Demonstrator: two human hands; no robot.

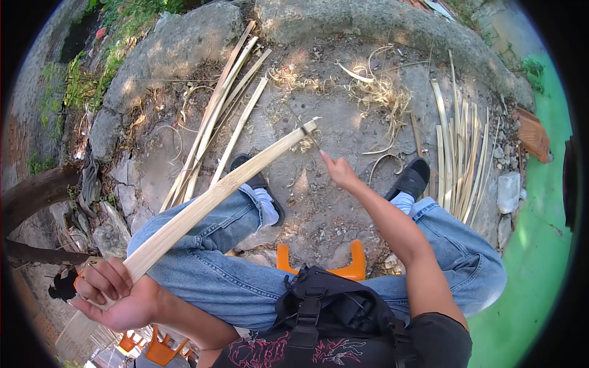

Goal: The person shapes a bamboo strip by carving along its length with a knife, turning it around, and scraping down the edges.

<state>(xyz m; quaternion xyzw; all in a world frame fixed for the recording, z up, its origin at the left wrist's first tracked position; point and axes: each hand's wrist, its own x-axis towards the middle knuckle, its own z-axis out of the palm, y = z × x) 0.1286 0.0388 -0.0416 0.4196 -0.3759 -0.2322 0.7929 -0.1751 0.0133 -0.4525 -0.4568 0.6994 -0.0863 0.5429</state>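
Observation:
A long, pale bamboo strip (215, 195) slants across my left thigh, its far end raised over the ground between my feet. My left hand (116, 294) is wrapped round its near part, with the tail running on behind the wrist. Near the far end, my right hand (338, 170) is closed on a thin, dark knife (316, 143). The blade lies across the strip by a dark band close to its frayed tip; how deep it bites cannot be seen. My fingers hide most of the knife's handle.
Split bamboo strips (224, 116) lie in a bundle at left, with more strips (460, 147) at right. Curled shavings (380, 98) litter the ground ahead. A stone kerb (392, 24) borders the far side. Between my legs shows an orange plastic seat (350, 270). Green floor (534, 245) lies at right.

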